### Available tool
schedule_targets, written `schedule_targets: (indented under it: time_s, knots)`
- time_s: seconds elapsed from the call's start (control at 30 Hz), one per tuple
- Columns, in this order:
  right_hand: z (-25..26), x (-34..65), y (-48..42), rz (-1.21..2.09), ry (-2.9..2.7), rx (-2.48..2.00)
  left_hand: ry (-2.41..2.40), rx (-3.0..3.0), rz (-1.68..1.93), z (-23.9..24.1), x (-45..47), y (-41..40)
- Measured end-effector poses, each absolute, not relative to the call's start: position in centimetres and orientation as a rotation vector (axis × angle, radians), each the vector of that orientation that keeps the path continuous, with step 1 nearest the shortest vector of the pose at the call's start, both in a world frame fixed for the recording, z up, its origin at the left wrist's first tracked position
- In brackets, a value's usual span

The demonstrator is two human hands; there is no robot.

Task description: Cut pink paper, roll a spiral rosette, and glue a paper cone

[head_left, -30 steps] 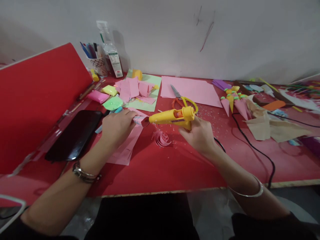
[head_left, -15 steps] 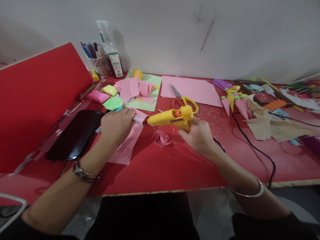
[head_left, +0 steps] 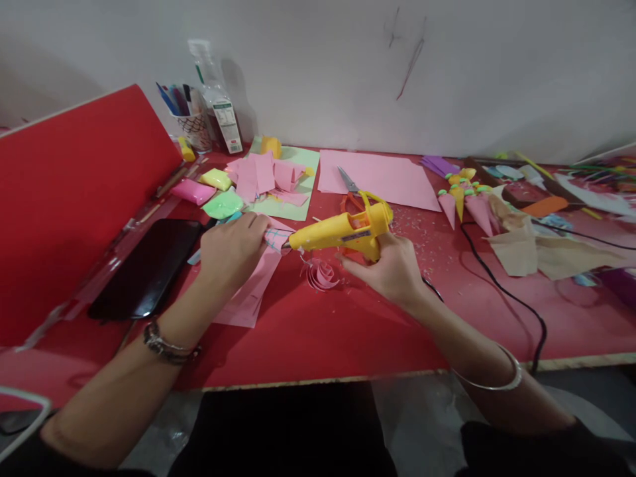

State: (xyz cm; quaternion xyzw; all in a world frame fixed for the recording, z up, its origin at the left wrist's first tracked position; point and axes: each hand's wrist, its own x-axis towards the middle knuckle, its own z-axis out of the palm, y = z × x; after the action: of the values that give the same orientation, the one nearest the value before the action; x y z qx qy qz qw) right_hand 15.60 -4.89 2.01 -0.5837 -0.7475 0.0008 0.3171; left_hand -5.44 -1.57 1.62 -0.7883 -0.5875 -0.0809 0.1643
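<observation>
My right hand [head_left: 390, 268] is closed round the grip of a yellow hot glue gun [head_left: 342, 230], whose nozzle points left and touches a small rolled pink paper piece [head_left: 275, 239]. My left hand [head_left: 232, 248] is closed on that pink piece, holding it just above a pink paper sheet [head_left: 250, 291] on the red table [head_left: 322, 331]. A curled pink paper rose [head_left: 319, 273] lies on the table below the gun. The gun's black cord [head_left: 501, 291] trails off to the right.
A black phone [head_left: 146, 265] lies left of my left hand beside a raised red board [head_left: 74, 192]. Scissors [head_left: 350, 189] rest on a large pink sheet [head_left: 377, 177]. Cut pink pieces, clay packets, a pen cup [head_left: 191, 122] and a bottle stand behind. Paper cones [head_left: 464, 202] and scraps crowd the right.
The glue gun has shifted slightly left and tilted, bringing its nozzle onto the pink piece in my left hand. My left hand has stayed put.
</observation>
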Motion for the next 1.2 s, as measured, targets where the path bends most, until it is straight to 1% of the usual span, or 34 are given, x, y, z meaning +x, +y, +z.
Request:
schedule_targets:
  time_s: [0.23, 0.5, 0.87, 1.2]
  knots:
    - [2.6, 15.3, -4.8, 0.233, -1.929, -1.599, -1.779, -2.259, -0.234, 2.0, -5.2, -1.8]
    - [2.3, 15.4, -4.7, 0.333, -1.984, -1.573, -1.744, -2.293, -0.276, 1.9, -5.6, -1.8]
    - [2.0, 16.1, -4.3, 0.200, -2.108, -1.522, -1.825, -2.292, -0.314, 2.0, -5.5, -1.7]
    - [2.1, 16.4, -4.2, -0.054, -2.094, -1.602, -1.852, -2.261, -0.329, 2.0, -5.4, -1.7]
